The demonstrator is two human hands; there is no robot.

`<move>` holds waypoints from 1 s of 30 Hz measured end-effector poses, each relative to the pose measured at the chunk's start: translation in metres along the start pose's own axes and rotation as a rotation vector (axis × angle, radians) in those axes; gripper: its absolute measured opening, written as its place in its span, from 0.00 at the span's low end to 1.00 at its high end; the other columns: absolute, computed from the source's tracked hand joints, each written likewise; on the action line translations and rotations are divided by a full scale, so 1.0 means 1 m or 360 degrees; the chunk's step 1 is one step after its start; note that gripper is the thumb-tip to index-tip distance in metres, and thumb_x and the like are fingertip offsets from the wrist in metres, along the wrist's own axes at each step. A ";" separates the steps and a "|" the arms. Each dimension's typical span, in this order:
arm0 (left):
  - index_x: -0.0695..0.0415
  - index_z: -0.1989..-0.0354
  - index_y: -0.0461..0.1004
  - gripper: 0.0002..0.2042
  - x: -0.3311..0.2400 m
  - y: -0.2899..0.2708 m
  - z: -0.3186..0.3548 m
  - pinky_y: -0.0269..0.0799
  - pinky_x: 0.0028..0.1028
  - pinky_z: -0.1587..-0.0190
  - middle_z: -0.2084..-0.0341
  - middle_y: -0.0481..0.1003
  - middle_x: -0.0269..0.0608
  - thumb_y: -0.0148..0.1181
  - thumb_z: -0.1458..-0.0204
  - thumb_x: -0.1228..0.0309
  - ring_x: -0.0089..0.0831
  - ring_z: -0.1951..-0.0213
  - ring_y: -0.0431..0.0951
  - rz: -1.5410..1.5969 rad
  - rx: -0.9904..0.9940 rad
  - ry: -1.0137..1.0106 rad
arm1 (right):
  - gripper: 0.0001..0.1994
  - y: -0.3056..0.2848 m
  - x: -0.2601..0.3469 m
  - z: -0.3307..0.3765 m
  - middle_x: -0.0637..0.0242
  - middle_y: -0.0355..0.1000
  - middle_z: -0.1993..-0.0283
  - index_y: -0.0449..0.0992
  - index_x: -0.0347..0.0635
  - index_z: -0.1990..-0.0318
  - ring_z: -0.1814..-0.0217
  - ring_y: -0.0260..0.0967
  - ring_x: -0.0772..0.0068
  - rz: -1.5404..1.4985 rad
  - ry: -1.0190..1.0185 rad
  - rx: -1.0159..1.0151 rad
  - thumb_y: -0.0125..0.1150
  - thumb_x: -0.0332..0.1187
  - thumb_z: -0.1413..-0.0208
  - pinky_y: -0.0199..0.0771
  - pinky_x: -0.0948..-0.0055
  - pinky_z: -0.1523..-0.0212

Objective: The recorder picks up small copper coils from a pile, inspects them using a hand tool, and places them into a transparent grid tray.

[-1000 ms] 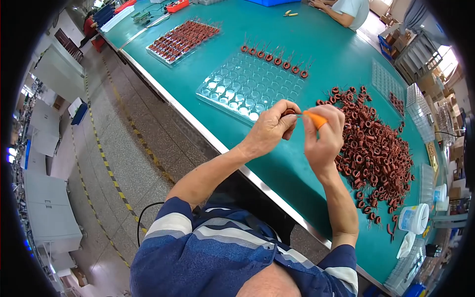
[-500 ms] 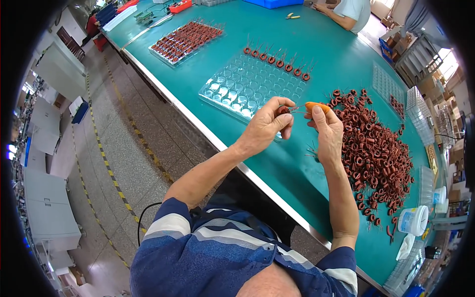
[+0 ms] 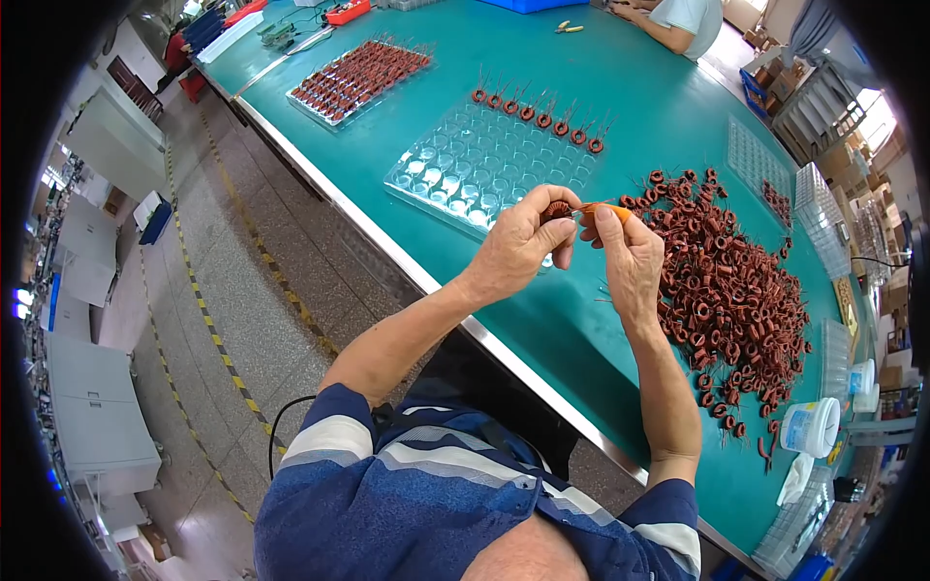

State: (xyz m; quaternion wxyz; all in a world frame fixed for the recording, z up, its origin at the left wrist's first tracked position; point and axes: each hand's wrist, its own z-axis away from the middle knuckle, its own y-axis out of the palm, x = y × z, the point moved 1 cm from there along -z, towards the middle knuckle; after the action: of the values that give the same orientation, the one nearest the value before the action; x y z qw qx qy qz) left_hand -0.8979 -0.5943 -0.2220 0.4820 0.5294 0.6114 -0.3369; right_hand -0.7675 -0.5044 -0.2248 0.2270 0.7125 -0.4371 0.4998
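Note:
My left hand (image 3: 521,242) pinches a reddish-brown wire-wound ring coil (image 3: 556,210) between thumb and fingers. Close against its right side, my right hand (image 3: 628,254) grips an orange-handled tool (image 3: 610,210). The tool's tip meets the coil's wire ends, and its exact kind is hidden by my fingers. Beyond my hands lies a clear plastic tray (image 3: 426,179) with round pockets, its far row filled with upright coils (image 3: 544,121). A large heap of loose coils (image 3: 731,290) spreads just right of my right hand.
A filled coil tray (image 3: 358,82) stands far left on the green table (image 3: 542,329). Toward the right edge are stacked clear trays (image 3: 821,218), a white tub (image 3: 812,428) and another pocketed tray (image 3: 751,160). Across the table a person's arm (image 3: 664,29) rests near the edge.
My right hand has moved slightly left, bringing the orange-handled tool up to the coil. My left hand still holds the coil in nearly the same place.

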 end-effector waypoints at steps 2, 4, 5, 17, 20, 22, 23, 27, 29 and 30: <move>0.63 0.54 0.65 0.09 0.004 0.001 -0.001 0.68 0.21 0.71 0.78 0.70 0.33 0.48 0.40 0.73 0.19 0.76 0.70 0.0029 0.0011 -0.0025 | 0.14 -0.003 0.000 0.000 0.64 0.76 0.69 0.78 0.31 0.62 0.70 0.72 0.79 -0.0014 0.0019 -0.0004 0.54 0.35 0.38 0.71 0.78 0.67; 0.63 0.54 0.65 0.09 0.004 0.001 -0.006 0.68 0.21 0.71 0.78 0.70 0.33 0.49 0.40 0.73 0.19 0.76 0.71 0.0027 0.0008 -0.0014 | 0.13 -0.008 0.012 0.004 0.64 0.76 0.69 0.78 0.31 0.63 0.70 0.72 0.79 0.0350 -0.0285 -0.0078 0.54 0.35 0.38 0.71 0.78 0.67; 0.63 0.54 0.65 0.09 0.004 0.001 -0.010 0.68 0.21 0.71 0.78 0.70 0.33 0.49 0.40 0.73 0.19 0.76 0.71 0.0014 -0.0009 0.0007 | 0.13 -0.011 0.014 0.002 0.65 0.76 0.69 0.79 0.31 0.64 0.71 0.71 0.78 0.0234 -0.0233 -0.0088 0.54 0.35 0.39 0.70 0.78 0.68; 0.63 0.57 0.67 0.15 -0.027 0.001 0.046 0.67 0.23 0.77 0.80 0.69 0.37 0.46 0.38 0.61 0.25 0.82 0.72 0.0568 0.0273 -0.0368 | 0.11 0.001 0.051 0.041 0.77 0.65 0.74 0.73 0.37 0.53 0.75 0.57 0.88 -0.0002 0.0017 -0.0020 0.57 0.29 0.42 0.57 0.86 0.75; 0.64 0.62 0.69 0.25 -0.030 -0.006 0.063 0.65 0.22 0.78 0.82 0.67 0.33 0.41 0.37 0.50 0.23 0.82 0.71 0.0472 0.0417 -0.0442 | 0.06 0.002 0.055 0.050 0.77 0.63 0.79 0.73 0.39 0.66 0.80 0.54 0.88 -0.0138 0.0112 0.0111 0.59 0.32 0.42 0.52 0.86 0.80; 0.63 0.65 0.69 0.23 -0.026 -0.003 0.069 0.65 0.22 0.78 0.83 0.67 0.33 0.42 0.37 0.51 0.22 0.82 0.71 0.0321 0.0328 -0.0296 | 0.10 0.008 0.058 0.053 0.76 0.62 0.81 0.72 0.40 0.69 0.83 0.54 0.87 -0.0154 0.0185 0.0155 0.59 0.37 0.41 0.49 0.85 0.82; 0.63 0.67 0.69 0.23 -0.029 -0.003 0.069 0.65 0.22 0.79 0.83 0.67 0.33 0.42 0.37 0.52 0.21 0.82 0.70 0.0179 0.0263 -0.0168 | 0.11 0.008 0.057 0.052 0.76 0.62 0.81 0.72 0.40 0.69 0.83 0.54 0.87 -0.0155 0.0220 0.0208 0.59 0.38 0.41 0.49 0.84 0.83; 0.64 0.60 0.66 0.12 -0.036 0.002 0.076 0.65 0.23 0.78 0.83 0.67 0.32 0.47 0.38 0.65 0.20 0.82 0.68 0.0110 0.0303 -0.0028 | 0.11 0.010 0.066 0.057 0.73 0.66 0.82 0.72 0.37 0.69 0.83 0.60 0.85 -0.0233 0.0263 0.0172 0.61 0.36 0.43 0.55 0.85 0.83; 0.63 0.60 0.66 0.11 -0.041 0.002 0.079 0.65 0.23 0.79 0.84 0.67 0.33 0.47 0.39 0.66 0.20 0.83 0.68 -0.0020 0.0242 0.0021 | 0.10 0.012 0.072 0.060 0.72 0.66 0.81 0.72 0.36 0.68 0.82 0.62 0.84 -0.0193 0.0180 0.0149 0.61 0.35 0.43 0.57 0.85 0.83; 0.62 0.61 0.67 0.10 -0.044 0.003 0.081 0.64 0.23 0.80 0.84 0.67 0.33 0.48 0.39 0.66 0.20 0.83 0.68 -0.0146 0.0190 0.0064 | 0.10 0.013 0.074 0.062 0.71 0.67 0.81 0.72 0.36 0.68 0.81 0.65 0.83 -0.0150 0.0103 0.0115 0.62 0.34 0.43 0.59 0.85 0.83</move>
State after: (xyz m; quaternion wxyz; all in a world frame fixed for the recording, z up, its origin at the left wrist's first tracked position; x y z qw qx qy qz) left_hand -0.8773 -0.6820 -0.2052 0.4213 0.5354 0.6233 -0.3838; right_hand -0.7377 -0.5876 -0.1834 0.2384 0.7235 -0.3770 0.5268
